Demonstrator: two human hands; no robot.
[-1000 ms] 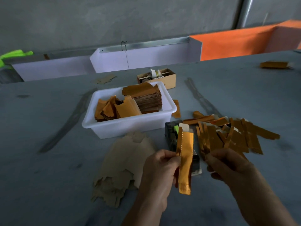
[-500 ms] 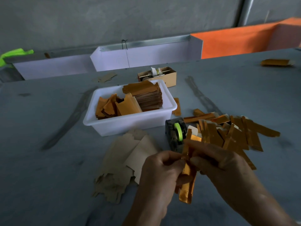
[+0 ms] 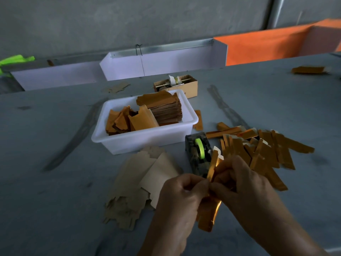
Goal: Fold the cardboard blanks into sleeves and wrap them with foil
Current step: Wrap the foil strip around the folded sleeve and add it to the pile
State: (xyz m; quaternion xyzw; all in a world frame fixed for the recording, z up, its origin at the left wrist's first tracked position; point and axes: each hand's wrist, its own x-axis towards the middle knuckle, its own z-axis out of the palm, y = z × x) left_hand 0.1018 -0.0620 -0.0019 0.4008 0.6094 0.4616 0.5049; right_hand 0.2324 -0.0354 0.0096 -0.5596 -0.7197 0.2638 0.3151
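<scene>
A grey table (image 3: 55,182) carries a white tub (image 3: 144,140), a tape dispenser (image 3: 198,154), a small box (image 3: 184,85) — plus brown blanks (image 3: 140,185) and a heap of gold sleeves (image 3: 267,150)

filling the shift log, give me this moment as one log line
step: wrapping foil | left hand: pinches gold sleeve | right hand: pinches same sleeve | tape dispenser: on table, untouched
</scene>
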